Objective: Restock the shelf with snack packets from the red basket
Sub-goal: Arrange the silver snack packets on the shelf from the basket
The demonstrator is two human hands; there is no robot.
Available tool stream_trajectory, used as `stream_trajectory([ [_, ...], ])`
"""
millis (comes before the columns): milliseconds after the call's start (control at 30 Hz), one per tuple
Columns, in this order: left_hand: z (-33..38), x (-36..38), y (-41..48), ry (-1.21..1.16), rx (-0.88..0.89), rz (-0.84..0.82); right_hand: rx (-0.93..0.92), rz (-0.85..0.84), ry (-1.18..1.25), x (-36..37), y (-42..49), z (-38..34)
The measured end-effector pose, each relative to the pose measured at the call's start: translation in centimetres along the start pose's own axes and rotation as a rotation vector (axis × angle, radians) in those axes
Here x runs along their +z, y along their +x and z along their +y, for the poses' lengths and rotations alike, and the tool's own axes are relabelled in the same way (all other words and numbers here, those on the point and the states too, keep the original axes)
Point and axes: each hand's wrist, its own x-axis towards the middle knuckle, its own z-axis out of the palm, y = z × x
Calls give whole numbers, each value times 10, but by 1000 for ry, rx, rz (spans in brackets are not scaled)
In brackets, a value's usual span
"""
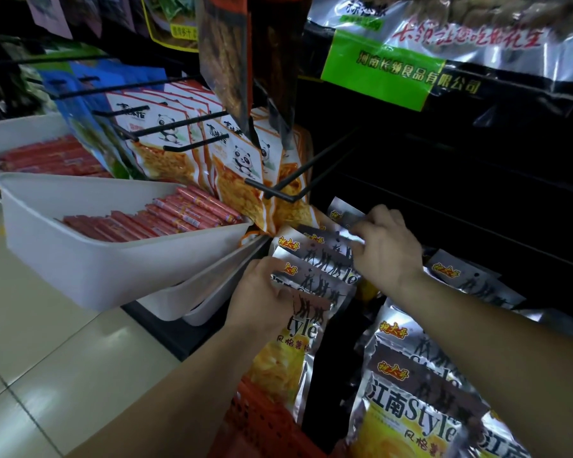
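Peg hooks [268, 190] overhead, bin [113, 269] left, shelf recess [460, 193] free

We see glossy foil snack packets [315, 269], smooth white plastic bins [113, 259] at left, a red plastic basket [262, 421], shiny floor tiles [63, 375].

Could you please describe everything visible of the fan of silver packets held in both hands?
The silver packets are foil pouches, overlapped in a fan, printed with red-and-yellow logos, dark dancing figures, "Style" lettering and yellow chips. They are held tilted before the dark shelf, below the panda packets. The left hand grips their left edge; the right hand pinches an upper packet's top with its fingers.
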Motion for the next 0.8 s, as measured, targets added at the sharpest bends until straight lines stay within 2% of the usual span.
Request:
stream_trajectory([
  [67, -1, 0, 0, -23, -8, 7, -71, 2, -1, 0, -4, -3],
  [167, -2, 1, -1, -13, -9, 4, 36, -49, 195, 3, -4, -9],
  [233, -1, 0, 0, 7, 1, -8, 101, -107, 231, 7, -1, -11],
  [367, 0, -3, 0, -17, 9, -16, 124, -242, 354, 12, 0, -12],
  [500, 1, -1, 1, -11, 13, -15, 98, -171, 205, 2, -2, -4],
  [600, 1, 3, -1, 45, 17, -31, 43, -185, 79, -9, -3, 6],
  [733, 2, 5, -3, 64, 17, -27, 58, -301, 250, -13, -12, 12],
  [800, 3, 3, -4, 60, 16, -29, 42, -240, 331, -14, -19, 14],
])
